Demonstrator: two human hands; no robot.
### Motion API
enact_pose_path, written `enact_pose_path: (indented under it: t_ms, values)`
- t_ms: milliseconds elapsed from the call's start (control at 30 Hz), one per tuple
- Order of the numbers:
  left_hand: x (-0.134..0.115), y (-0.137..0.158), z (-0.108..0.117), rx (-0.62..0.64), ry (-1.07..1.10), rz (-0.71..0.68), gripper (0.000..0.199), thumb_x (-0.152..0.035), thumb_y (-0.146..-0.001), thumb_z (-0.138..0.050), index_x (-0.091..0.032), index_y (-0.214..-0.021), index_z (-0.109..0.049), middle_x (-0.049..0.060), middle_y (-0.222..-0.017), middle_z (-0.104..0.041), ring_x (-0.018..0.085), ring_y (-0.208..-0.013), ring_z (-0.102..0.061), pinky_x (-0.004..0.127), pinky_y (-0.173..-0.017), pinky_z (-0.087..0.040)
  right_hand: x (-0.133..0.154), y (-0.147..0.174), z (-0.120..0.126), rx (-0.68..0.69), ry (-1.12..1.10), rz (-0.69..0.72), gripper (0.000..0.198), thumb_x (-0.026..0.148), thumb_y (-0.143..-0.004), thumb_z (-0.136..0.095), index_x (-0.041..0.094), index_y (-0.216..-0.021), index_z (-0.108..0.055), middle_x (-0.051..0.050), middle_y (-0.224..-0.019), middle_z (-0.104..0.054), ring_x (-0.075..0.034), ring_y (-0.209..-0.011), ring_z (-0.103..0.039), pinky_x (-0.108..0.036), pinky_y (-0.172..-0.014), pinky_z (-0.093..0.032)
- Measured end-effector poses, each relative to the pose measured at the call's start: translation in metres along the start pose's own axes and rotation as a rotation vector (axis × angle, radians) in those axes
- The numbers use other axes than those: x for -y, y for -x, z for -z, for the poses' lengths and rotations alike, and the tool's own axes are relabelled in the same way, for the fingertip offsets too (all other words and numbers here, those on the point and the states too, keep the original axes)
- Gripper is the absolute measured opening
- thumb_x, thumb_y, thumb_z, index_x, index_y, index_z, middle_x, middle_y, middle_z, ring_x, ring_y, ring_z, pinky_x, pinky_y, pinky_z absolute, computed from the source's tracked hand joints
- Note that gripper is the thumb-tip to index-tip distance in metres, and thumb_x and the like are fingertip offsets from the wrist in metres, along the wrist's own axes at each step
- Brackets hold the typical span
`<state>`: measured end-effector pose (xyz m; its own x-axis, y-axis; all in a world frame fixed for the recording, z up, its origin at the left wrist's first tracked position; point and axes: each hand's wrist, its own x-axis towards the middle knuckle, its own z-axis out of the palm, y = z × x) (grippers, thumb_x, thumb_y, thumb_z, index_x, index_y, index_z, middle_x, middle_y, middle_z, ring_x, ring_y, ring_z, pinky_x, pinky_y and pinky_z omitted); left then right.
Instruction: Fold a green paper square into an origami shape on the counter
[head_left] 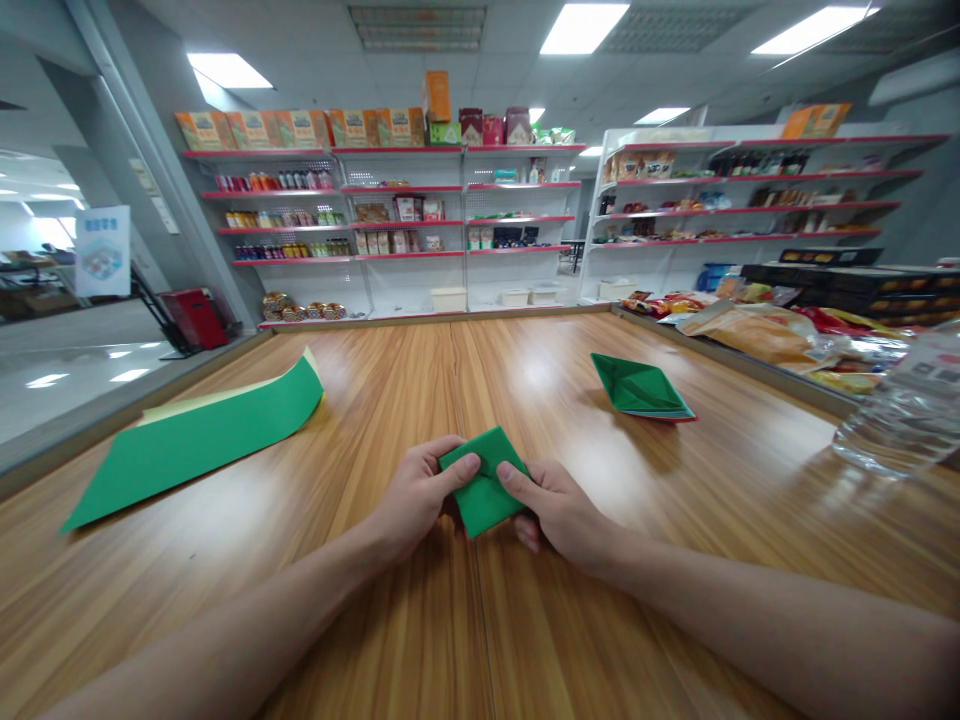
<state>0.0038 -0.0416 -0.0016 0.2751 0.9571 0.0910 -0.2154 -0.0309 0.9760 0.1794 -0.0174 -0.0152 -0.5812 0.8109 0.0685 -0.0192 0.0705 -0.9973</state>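
Observation:
A small folded square of green paper (487,500) is held above the wooden table, tilted so that a corner points up. My left hand (420,490) grips its left side, thumb on top and the other fingers mostly hidden beneath. On the right side my right hand (559,505) pinches it the same way, thumb pressed on the face. Beyond my right hand lies a stack of folded paper pieces (637,388), green on top with other colours along the lower edge. Larger green sheets (202,440) rest to the left, one end curling up over yellow paper.
The wooden table (360,640) has a seam down its middle. A clear plastic bottle (900,410) stands at the right edge, near packaged snacks (757,330) and black boxes (862,285). Stocked shelves (409,225) line the back, and a red box (193,318) sits at floor level, left.

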Motion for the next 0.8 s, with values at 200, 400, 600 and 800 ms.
enact_pose_path:
  t_ms: [200, 400, 600, 800]
  values:
    - [-0.0012, 0.001, 0.0005, 0.074, 0.025, -0.007, 0.033, -0.027, -0.082, -0.064, -0.022, -0.112, -0.051, 0.002, -0.082, -0.061, 0.014, -0.058, -0.062, 0.025, -0.044, -0.054, -0.0009, -0.0042, 0.0043, -0.082, 0.074, 0.029, 0.047, 0.056, -0.087, -0.047, 0.014, -0.065, -0.051, 0.005, -0.043, -0.046, -0.005, -0.033, -0.041, -0.016, -0.032, -0.026]
    - [-0.0005, -0.0004, -0.0009, 0.021, 0.021, -0.037, 0.019, -0.026, -0.083, -0.063, -0.019, -0.098, -0.053, 0.001, -0.071, -0.063, 0.014, -0.054, -0.063, 0.024, -0.044, -0.054, 0.002, -0.0038, 0.0043, -0.098, 0.01, -0.034, 0.05, 0.062, -0.082, -0.049, 0.014, -0.068, -0.053, 0.002, -0.051, -0.053, -0.007, -0.036, -0.049, -0.015, -0.031, -0.031]
    - [-0.0014, -0.0019, -0.0037, -0.238, -0.026, -0.19, 0.01, -0.021, -0.078, -0.066, -0.015, -0.076, -0.058, 0.002, -0.074, -0.062, 0.016, -0.065, -0.063, 0.032, -0.053, -0.06, 0.0025, -0.0051, 0.0069, -0.017, -0.105, -0.053, 0.065, 0.07, -0.083, -0.034, 0.011, -0.074, -0.058, -0.006, -0.06, -0.061, -0.011, -0.04, -0.056, -0.017, -0.031, -0.036]
    - [0.0012, 0.0045, -0.0094, -0.182, -0.308, -0.44, 0.014, -0.012, -0.078, -0.058, -0.015, -0.07, -0.069, 0.002, -0.081, -0.058, 0.012, -0.072, -0.06, 0.023, -0.061, -0.057, 0.0074, -0.0038, 0.0031, -0.031, -0.025, -0.081, 0.047, 0.059, -0.081, -0.051, 0.013, -0.082, -0.055, -0.003, -0.054, -0.062, -0.011, -0.037, -0.055, -0.017, -0.031, -0.035]
